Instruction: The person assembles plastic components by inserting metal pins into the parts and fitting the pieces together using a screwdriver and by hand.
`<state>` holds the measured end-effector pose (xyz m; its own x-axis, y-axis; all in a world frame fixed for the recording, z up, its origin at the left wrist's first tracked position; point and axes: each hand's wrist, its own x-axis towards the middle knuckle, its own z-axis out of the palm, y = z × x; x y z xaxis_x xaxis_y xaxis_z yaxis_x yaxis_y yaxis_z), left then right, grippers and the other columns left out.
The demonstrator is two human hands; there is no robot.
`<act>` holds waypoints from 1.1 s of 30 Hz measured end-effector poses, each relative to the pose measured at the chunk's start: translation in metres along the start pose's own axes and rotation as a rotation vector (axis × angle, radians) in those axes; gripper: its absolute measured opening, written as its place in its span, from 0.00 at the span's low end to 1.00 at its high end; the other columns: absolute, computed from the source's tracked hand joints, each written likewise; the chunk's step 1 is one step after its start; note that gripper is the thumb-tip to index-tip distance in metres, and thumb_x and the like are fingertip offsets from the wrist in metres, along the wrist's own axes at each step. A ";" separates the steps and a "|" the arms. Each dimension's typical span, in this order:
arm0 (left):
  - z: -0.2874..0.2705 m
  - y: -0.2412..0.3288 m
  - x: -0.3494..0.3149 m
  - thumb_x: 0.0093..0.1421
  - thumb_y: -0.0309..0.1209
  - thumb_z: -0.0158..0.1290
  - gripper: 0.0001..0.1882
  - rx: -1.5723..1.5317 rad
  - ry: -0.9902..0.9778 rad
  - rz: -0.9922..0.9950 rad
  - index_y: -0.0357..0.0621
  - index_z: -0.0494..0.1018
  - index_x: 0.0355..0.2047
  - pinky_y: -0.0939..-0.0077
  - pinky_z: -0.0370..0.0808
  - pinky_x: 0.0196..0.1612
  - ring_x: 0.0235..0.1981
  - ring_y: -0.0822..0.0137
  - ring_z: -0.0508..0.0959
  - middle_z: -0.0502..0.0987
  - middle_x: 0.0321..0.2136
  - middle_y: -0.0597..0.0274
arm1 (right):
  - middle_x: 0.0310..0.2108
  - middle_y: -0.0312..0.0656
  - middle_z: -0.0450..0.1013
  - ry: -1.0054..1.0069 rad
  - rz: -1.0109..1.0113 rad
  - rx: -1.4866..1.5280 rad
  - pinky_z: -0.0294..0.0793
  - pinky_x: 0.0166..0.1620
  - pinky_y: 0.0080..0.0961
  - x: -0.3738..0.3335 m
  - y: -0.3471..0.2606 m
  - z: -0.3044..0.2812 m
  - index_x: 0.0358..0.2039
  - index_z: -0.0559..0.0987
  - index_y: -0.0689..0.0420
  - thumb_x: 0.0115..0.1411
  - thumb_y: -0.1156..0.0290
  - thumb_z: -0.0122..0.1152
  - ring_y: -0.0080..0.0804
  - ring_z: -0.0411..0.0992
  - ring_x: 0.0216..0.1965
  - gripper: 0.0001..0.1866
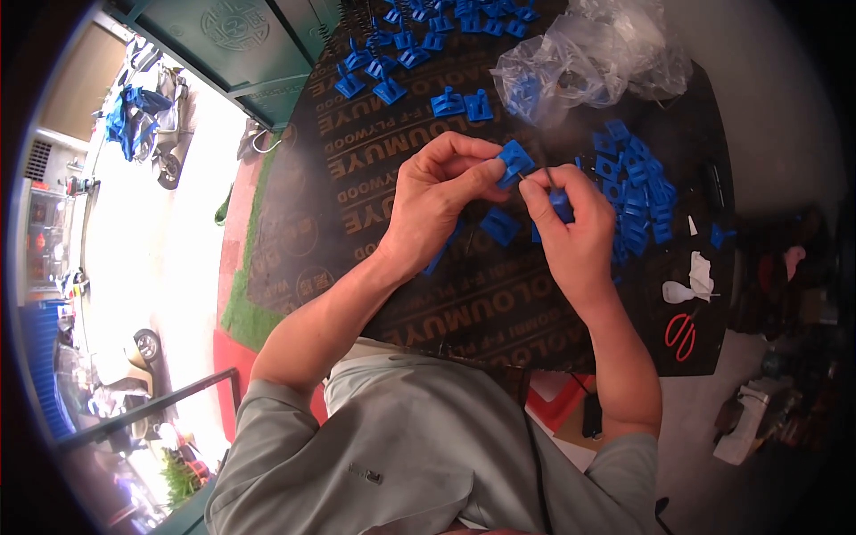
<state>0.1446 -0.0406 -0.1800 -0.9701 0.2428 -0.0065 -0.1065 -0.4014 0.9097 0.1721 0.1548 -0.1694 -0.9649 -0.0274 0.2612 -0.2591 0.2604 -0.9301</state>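
Over the dark printed board of the table (357, 214), my left hand (428, 192) pinches a small blue plastic part (514, 163) between thumb and fingers. My right hand (575, 227) is closed around a slim tool with a blue handle (561, 206). Its thin tip appears to meet the part's lower right side; my fingers hide most of the tool, so its exact kind is unclear. Beneath my hands lies another blue part (499, 226). To the right of my right hand is a heap of blue plastic parts (635, 192).
Several blue pieces (401, 55) stand at the far side, beside a clear plastic bag (588, 67). Along the right edge lie red-handled scissors (680, 337), a small white bottle (678, 292), crumpled tissue (701, 270) and a black pen-like stick (716, 183). A green door (232, 40) stands far left.
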 end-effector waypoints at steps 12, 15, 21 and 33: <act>0.001 -0.005 -0.001 0.70 0.27 0.63 0.10 -0.003 0.042 -0.031 0.36 0.79 0.48 0.77 0.82 0.45 0.36 0.73 0.85 0.86 0.36 0.61 | 0.36 0.40 0.81 0.014 -0.252 -0.259 0.80 0.38 0.29 0.006 -0.004 -0.009 0.42 0.82 0.61 0.64 0.75 0.75 0.32 0.82 0.36 0.10; 0.000 -0.006 -0.002 0.71 0.27 0.63 0.09 -0.003 0.025 -0.035 0.37 0.79 0.48 0.76 0.82 0.46 0.37 0.72 0.86 0.86 0.37 0.61 | 0.35 0.39 0.80 0.014 -0.201 -0.255 0.79 0.39 0.26 0.007 -0.004 -0.010 0.45 0.83 0.62 0.64 0.74 0.75 0.28 0.80 0.36 0.11; 0.001 -0.008 -0.003 0.71 0.26 0.62 0.08 0.010 -0.032 -0.060 0.37 0.79 0.48 0.74 0.83 0.48 0.37 0.70 0.86 0.86 0.36 0.61 | 0.35 0.38 0.79 0.040 -0.204 -0.178 0.77 0.40 0.23 0.009 0.001 -0.010 0.48 0.85 0.62 0.67 0.73 0.73 0.24 0.78 0.35 0.11; -0.002 -0.006 0.000 0.71 0.31 0.64 0.11 -0.093 0.040 -0.171 0.39 0.79 0.48 0.71 0.87 0.47 0.36 0.69 0.86 0.85 0.35 0.60 | 0.34 0.36 0.82 -0.002 -0.098 -0.180 0.75 0.35 0.22 0.003 0.000 -0.009 0.40 0.83 0.60 0.64 0.74 0.76 0.21 0.77 0.32 0.08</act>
<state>0.1447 -0.0399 -0.1863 -0.9439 0.2799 -0.1753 -0.2879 -0.4376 0.8518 0.1694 0.1638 -0.1664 -0.9356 -0.0627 0.3475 -0.3400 0.4250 -0.8389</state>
